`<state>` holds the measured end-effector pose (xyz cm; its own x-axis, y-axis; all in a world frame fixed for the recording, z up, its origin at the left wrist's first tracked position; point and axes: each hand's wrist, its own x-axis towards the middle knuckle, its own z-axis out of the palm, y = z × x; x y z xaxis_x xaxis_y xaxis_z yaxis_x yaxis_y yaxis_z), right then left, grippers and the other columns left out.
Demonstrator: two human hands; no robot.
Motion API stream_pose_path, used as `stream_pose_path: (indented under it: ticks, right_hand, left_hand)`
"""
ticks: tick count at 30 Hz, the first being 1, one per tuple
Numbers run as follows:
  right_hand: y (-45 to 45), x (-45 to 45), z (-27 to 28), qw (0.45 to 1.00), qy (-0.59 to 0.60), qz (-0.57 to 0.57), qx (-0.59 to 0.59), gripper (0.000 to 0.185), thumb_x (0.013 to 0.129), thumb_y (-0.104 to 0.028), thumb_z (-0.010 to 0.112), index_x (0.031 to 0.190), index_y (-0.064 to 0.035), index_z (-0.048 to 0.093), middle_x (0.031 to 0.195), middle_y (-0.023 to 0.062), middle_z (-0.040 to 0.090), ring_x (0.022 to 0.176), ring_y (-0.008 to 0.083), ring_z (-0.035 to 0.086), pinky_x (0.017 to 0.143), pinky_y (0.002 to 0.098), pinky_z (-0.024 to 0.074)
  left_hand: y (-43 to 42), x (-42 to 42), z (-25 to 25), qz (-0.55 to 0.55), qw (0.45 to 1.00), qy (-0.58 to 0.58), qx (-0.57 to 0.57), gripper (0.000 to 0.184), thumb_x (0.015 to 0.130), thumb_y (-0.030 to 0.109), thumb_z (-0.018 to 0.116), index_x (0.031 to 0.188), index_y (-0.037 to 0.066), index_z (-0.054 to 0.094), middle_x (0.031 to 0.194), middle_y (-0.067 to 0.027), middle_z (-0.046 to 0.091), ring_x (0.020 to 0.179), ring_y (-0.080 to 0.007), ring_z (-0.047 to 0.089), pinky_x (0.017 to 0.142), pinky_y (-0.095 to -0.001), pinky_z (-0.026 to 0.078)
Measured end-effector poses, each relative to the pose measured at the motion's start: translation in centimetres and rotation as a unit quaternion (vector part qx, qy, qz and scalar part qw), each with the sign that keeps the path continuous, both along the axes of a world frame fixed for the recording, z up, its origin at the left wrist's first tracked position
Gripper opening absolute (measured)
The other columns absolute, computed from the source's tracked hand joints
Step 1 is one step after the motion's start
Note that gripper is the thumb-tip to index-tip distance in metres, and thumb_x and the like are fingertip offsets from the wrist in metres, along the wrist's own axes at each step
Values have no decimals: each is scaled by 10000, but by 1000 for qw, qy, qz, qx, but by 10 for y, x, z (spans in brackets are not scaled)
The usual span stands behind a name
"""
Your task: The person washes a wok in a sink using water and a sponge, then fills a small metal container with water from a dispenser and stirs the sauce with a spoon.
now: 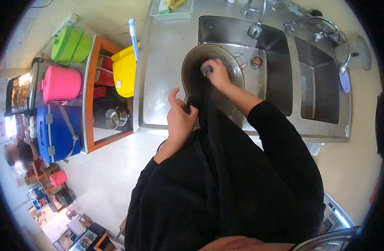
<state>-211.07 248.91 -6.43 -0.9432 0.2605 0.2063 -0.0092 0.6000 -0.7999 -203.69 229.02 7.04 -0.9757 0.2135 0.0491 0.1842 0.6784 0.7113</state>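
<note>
Over the left edge of the larger sink basin [279,79] in the head view, a metal pot [193,73] holds the right hand [217,75], fingers gripping a dark scrubber [206,69]. Beside its rim, the left hand [181,119] has thumb and forefinger wide apart; contact cannot be told.

A pink bucket [62,83] stands between a green bucket [68,47] and a blue cooler [60,134] with grey straps, all 3 on an orange-framed shelf [89,92]. Metal pots [113,119] sit lower inside. A yellow plastic object [126,69] is at the shelf's edge.
</note>
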Motion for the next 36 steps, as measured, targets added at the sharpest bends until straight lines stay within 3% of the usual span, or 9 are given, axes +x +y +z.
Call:
stream_pose_path:
  ticks: [5, 7, 11, 17, 21, 23, 27, 31, 36]
  right_hand:
    - [-1, -81, 111, 981, 190, -40, 21, 260, 720, -45, 628, 973, -103, 633, 943, 143, 539, 892, 338, 552, 788, 387, 461]
    - [2, -117, 152, 981, 191, -39, 16, 286, 778, -93, 617, 1062, -124, 636, 1022, 106, 587, 959, 255, 572, 790, 344, 469]
    - [17, -166, 182, 990, 88, -31, -103, 429, 796, -215, 628, 1197, -94, 536, 1111, 205, 579, 1029, 287, 565, 884, 358, 438]
    - [76, -64, 81, 957, 14, -39, -288, 273, 862, -191, 553, 1090, -61, 630, 1069, 91, 643, 876, 194, 629, 806, 308, 475]
    - [152, 12, -34, 962, -192, -186, 49, 338, 906, -262, 514, 1150, -39, 585, 1096, 168, 618, 997, 280, 595, 833, 320, 460]
    - [167, 37, -108, 947, -247, -205, 12, 369, 897, -286, 510, 1191, -69, 560, 1148, 156, 592, 1046, 281, 571, 867, 338, 437]
    - [171, 51, -135, 920, -369, 31, -128, 430, 901, -343, 500, 1261, -108, 496, 1130, 118, 590, 1054, 240, 554, 872, 372, 408]
    - [149, 44, -95, 811, -457, -26, -365, 381, 916, -331, 474, 1235, -125, 510, 1064, 73, 609, 943, 200, 574, 797, 355, 428]
    - [200, 24, -120, 803, -395, -37, -446, 304, 914, -339, 493, 1124, -130, 556, 924, 2, 598, 728, 140, 565, 625, 277, 437]
  left_hand:
    - [-7, -2, 4, 21, 999, -46, 19, 674, 723, 62, 636, 1296, 56, 281, 666, -85, 481, 571, -269, 541, 571, -374, 452]
    - [-7, -3, 5, 23, 998, -50, 28, 664, 728, 61, 632, 1293, 51, 283, 658, -82, 487, 569, -258, 540, 574, -364, 450]
    - [-8, -6, 4, 37, 991, -99, 81, 642, 735, 57, 625, 1286, 50, 295, 632, -79, 503, 573, -234, 542, 577, -338, 442]
    - [5, -12, 5, 31, 993, -46, 99, 627, 730, 51, 625, 1275, 60, 315, 623, -65, 520, 584, -208, 542, 573, -319, 434]
    - [32, -27, 17, 11, 995, -38, 93, 608, 730, 54, 618, 1266, 72, 331, 621, -52, 520, 576, -196, 537, 575, -322, 437]
    - [48, -32, 28, 3, 996, -42, 76, 594, 728, 19, 605, 1258, 40, 336, 638, -45, 540, 563, -114, 501, 553, -252, 411]
    - [74, -39, 37, -3, 999, -32, 32, 600, 720, 62, 610, 1256, 60, 339, 611, -54, 515, 569, -192, 531, 574, -326, 435]
    - [96, -49, 40, -20, 1000, -7, -2, 603, 719, 67, 611, 1257, 59, 338, 612, -61, 525, 563, -201, 535, 570, -328, 433]
    - [110, -66, 48, 1, 999, 28, -35, 608, 723, 71, 611, 1265, 49, 336, 631, -74, 553, 561, -217, 550, 570, -329, 436]
